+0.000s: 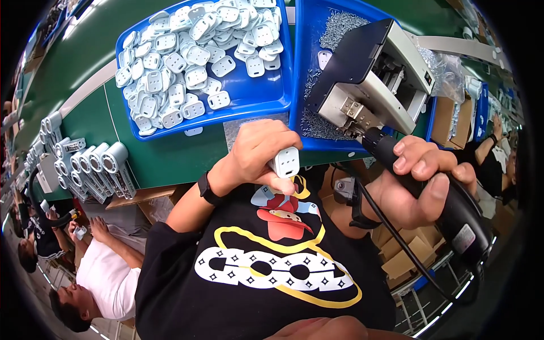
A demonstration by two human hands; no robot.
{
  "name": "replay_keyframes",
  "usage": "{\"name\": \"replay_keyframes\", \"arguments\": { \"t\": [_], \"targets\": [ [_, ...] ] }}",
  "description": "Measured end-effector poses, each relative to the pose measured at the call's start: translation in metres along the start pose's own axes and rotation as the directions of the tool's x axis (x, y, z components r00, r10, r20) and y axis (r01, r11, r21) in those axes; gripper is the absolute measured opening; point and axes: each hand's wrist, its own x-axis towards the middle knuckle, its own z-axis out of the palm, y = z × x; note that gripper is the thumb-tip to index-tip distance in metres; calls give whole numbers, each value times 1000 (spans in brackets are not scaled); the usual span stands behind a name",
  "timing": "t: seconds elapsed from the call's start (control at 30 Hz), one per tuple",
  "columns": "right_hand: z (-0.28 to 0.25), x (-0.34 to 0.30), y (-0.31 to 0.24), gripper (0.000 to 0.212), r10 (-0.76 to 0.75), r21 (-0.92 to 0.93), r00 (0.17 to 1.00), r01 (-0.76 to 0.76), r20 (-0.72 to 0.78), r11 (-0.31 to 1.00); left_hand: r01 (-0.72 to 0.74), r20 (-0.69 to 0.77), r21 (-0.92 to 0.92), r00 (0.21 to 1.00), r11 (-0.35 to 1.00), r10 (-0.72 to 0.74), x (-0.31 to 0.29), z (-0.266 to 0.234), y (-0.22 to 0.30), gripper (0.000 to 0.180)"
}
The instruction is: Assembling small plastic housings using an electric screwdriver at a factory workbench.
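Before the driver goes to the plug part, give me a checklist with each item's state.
1. Left hand grips the white plug part: ok.
2. Right hand grips the black electric screwdriver: ok.
3. Driver tip at the grey screw feeder: ok.
4. Screw on the tip: cannot tell, hidden.
5. Plug part's holes face up: ok.
6. Screwdriver cord hangs free: ok.
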Motion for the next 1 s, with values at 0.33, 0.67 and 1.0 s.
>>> {"name": "replay_keyframes", "arguments": {
  "t": [0.33,0.67,1.0],
  "targets": [
    [1,-17,5,28,91,-189,993,-77,71,979,2,16,-5,1000,1000,-2,1,-2,-1,69],
    [-11,39,29,24,428,-168,904,-424,-11,890,8,9,-21,1000,1000,-8,5,2,3,67],
    [-44,-6,0,23,327,-242,938,-346,-117,906,538,20,-21,843,843,-537,29,22,21,33]
  ]
}}
